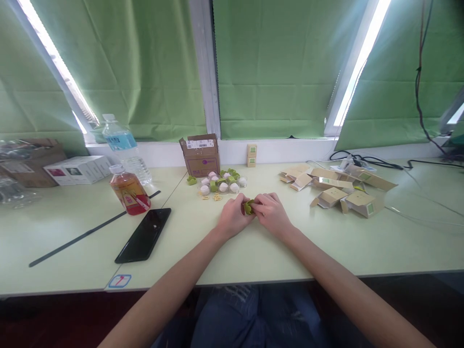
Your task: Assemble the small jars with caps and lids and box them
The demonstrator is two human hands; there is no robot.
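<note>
Both hands meet over the table's middle around a small green petal-shaped piece (248, 207). My left hand (234, 215) is closed about its left side, and my right hand (271, 211) pinches it from the right; the fingertips hide part of it. Just beyond them sits a clear plastic tray (242, 181) with several pale pinkish-white balls (224, 187). Green pieces (229, 174) like the held one lie among and behind the balls. Small yellowish bits (217, 196) rest on the table before the tray.
An open cardboard box (201, 157) stands behind the tray. Several opened small cartons (333, 186) lie at right, with cables (380, 162) behind. At left are a phone (144, 235), a red drink bottle (129, 191), a water bottle (126, 150) and a dark strip (83, 235). Two small boxes (252, 155) are stacked by the wall.
</note>
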